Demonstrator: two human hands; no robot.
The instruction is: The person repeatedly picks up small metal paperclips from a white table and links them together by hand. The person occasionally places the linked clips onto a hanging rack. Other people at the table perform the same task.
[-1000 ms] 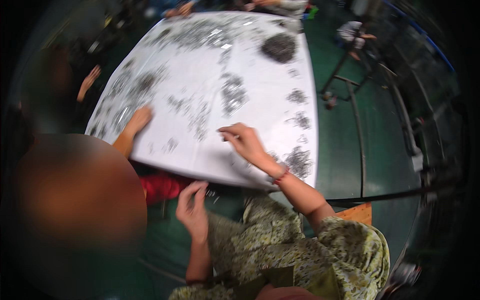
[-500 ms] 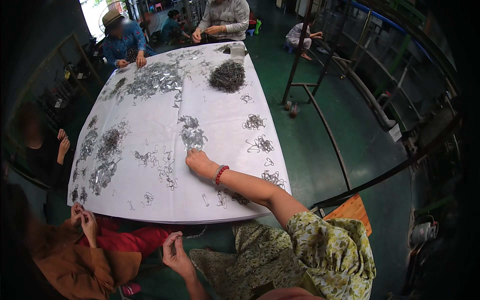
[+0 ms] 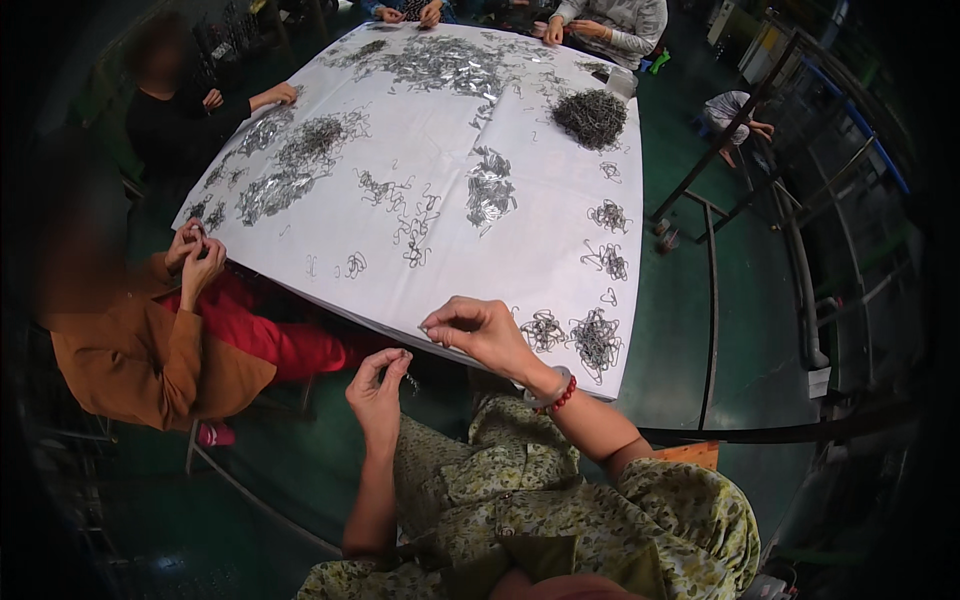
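My left hand (image 3: 376, 402) is just off the table's near edge, thumb and fingers pinched on a small metal wire piece (image 3: 413, 384) that hangs from the fingertips. Its exact form is too small to tell. Above the near edge, to the right of it, my right hand (image 3: 482, 335) is closed in a pinch. Whatever lies between those fingertips is too small to make out. Beyond the hands, a pile of small flat metal strips (image 3: 491, 190) lies on the white-covered table (image 3: 440, 260). Bent wire hooks (image 3: 412, 232) are scattered left of it. Beside my right forearm are wire-hook heaps (image 3: 597, 342).
A large dark mound of wire hooks (image 3: 590, 120) stands far right, near a clear container (image 3: 620, 84). More strips (image 3: 445, 66) spread at the far end. A co-worker in a brown top (image 3: 140, 345) sits close on my left; others work along the left and far edges. Metal frames (image 3: 712, 310) stand at right.
My right hand has drawn back from the strip pile to the near edge, close to my left hand. The left hand still pinches the metal piece. The view has shifted.
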